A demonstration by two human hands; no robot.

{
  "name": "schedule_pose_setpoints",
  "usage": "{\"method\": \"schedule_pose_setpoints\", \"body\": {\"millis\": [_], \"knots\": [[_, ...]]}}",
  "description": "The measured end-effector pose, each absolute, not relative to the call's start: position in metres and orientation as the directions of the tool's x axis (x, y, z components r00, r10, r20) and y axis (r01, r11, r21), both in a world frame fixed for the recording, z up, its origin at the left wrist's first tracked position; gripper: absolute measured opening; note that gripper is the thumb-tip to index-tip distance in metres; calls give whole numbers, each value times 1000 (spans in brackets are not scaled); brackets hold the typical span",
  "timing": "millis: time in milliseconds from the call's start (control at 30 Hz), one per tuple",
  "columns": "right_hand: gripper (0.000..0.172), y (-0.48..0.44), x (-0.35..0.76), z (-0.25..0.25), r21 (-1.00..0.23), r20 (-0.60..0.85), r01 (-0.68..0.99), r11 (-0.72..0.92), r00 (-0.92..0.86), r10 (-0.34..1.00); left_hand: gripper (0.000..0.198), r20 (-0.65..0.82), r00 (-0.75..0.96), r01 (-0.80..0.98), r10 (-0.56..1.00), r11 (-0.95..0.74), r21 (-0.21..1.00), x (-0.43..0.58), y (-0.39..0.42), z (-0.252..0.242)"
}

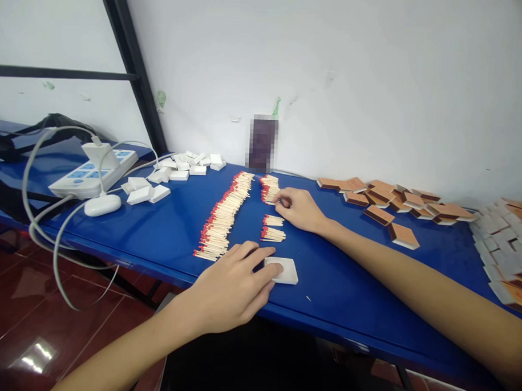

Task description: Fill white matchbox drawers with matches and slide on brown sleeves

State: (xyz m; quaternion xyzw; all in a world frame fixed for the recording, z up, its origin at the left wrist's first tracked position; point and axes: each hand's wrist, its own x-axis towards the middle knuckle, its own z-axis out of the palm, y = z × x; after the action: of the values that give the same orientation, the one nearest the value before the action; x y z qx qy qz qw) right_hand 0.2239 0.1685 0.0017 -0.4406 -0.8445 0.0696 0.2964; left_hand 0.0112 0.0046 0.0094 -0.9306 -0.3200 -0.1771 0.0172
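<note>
Left hand [236, 286] half open, fingertips on a white matchbox tray [288, 272] near the front edge of the blue table [338, 303]; cannot tell whether it grips. Right hand [302, 208] curled, fingertips at the farthest small group of red-tipped matches [268, 191]; hold unclear. Longer match row [222, 218] lies to the left.

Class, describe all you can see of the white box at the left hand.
The white box is plain and rectangular, and looks like card. It lies flat near the front edge of the blue table, nearer than the small piles of matches. The left hand touches it, fingers partly covering its left end.
</note>
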Motion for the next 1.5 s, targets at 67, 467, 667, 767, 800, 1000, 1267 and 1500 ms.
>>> {"method": "schedule_pose_setpoints", "body": {"millis": [67,467,667,767,800,1000,1267,1500], "knots": [[16,169,224,2,-392,427,702,595,-433,793,24,340,732,603,590,-794,80,11,5,9],[13,170,224,3,-472,343,683,558,-441,829,25,347,732,601,586,-796,75,11,4,11],[13,169,225,4,-455,355,681,573,-452,818,26,330,734,606,594,-791,77,12,5,10],[15,169,225,3,-453,358,678,579,-456,814,26,319,735,610,599,-789,76,12,5,10],[15,170,226,3,-453,359,675,582,-460,812,27,316,736,610,599,-789,74,12,5,11],[19,169,226,3,-444,363,666,599,-478,800,27,321,739,604,593,-793,74,12,4,11],[21,169,226,3,-451,351,673,586,-470,810,27,318,741,602,591,-795,76,12,4,10],[16,169,225,3,-459,348,665,590,-476,808,26,316,740,606,594,-792,71,12,5,10]]}}
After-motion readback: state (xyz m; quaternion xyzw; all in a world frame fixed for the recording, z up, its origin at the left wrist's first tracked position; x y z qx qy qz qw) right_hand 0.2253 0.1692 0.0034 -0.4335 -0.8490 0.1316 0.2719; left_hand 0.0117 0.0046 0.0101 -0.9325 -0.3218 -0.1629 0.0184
